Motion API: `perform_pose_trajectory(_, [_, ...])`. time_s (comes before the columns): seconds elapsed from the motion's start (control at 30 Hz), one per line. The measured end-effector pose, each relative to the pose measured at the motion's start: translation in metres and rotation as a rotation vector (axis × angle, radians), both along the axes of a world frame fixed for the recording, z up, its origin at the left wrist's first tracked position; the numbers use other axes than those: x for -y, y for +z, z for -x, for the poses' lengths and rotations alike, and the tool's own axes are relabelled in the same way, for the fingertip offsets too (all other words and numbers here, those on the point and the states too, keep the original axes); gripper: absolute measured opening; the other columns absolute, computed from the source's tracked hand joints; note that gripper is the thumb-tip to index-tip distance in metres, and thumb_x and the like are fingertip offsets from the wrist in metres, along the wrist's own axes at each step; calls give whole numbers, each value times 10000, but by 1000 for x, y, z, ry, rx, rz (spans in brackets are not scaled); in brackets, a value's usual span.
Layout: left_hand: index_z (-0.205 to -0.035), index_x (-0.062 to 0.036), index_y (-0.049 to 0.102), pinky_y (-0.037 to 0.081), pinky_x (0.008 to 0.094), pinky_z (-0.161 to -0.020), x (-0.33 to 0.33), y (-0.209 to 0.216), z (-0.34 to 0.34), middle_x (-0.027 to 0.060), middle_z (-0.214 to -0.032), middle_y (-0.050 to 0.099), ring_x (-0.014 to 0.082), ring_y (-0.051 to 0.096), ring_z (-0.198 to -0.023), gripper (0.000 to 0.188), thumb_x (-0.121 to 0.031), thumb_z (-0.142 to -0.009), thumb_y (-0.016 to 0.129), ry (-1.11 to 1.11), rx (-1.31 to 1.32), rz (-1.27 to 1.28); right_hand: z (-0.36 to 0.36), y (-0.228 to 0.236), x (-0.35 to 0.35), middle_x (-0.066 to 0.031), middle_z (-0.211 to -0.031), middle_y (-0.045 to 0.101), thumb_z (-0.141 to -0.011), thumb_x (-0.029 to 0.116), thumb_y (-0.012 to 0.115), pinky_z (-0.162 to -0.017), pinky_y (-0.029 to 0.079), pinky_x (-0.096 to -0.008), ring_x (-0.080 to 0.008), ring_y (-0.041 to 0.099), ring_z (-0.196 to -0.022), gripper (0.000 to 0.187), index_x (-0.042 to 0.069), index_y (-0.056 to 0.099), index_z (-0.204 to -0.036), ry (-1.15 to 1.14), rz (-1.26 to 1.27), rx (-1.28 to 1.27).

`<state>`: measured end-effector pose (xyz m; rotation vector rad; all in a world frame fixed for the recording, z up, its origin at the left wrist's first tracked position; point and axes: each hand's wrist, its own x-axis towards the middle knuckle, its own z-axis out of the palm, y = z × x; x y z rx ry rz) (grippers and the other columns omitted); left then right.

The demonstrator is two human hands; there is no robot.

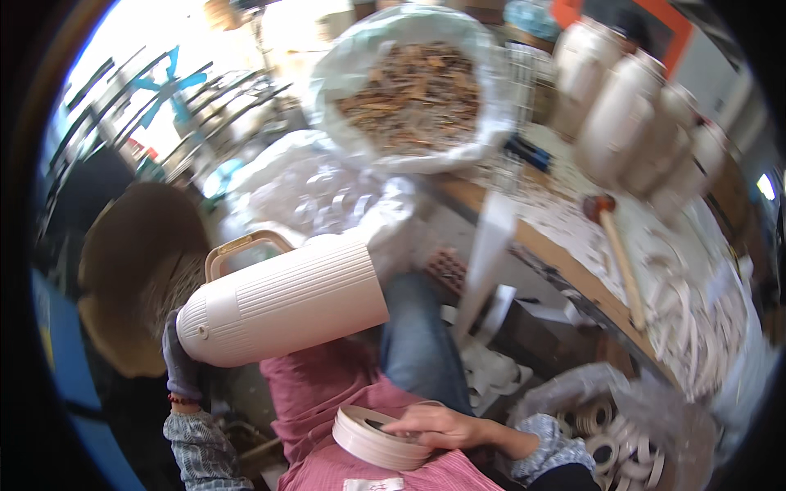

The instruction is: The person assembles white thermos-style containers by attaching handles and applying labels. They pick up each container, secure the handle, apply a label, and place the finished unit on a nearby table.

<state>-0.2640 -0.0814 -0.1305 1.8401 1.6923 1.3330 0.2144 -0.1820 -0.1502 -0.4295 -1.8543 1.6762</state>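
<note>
A cream thermos jug (286,311) with a ribbed body lies tilted on its side above my lap, its carrying handle (246,242) on the upper left. My gloved left hand (178,360) is closed round the jug's left end; most of its fingers are hidden behind the jug. Low over the pink apron (315,389), my bare right hand (442,425) grips a round cream ring (372,446), with fingers bent over its rim into the opening. Something dark shows inside the ring, too small to make out.
Several cream jugs (614,123) stand on the workbench (565,262) at the right, near a wooden-handled mallet (622,262). Ahead are a bag of brown pieces (409,98) and a bag of clear plastic parts (319,196). Rings (606,450) fill a bag at lower right; a brown bin (123,237) stands left.
</note>
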Motion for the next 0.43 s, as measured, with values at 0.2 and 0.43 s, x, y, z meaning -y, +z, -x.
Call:
perform_pose_trajectory(0.2, [-1150, -22, 555, 489, 332, -810, 55, -17, 56, 113, -1012, 627, 234, 617, -913, 296, -113, -876, 620, 188, -85, 21, 2, -6, -35, -106, -1375, 504, -835, 332, 739, -1077, 359, -366, -199, 470, -1271, 732, 4, 417, -1405, 87, 593, 127])
perform_pose_trajectory(0.43, [-1173, -7, 579, 434, 340, -957, 63, -73, 28, 89, -1091, 630, 187, 578, -1023, 380, -303, -1014, 402, 129, 700, 148, 19, 21, -121, -106, -1293, 527, -887, 259, 529, -906, 442, -234, -136, 539, -1131, 514, 45, 469, -1351, -854, -105, 200])
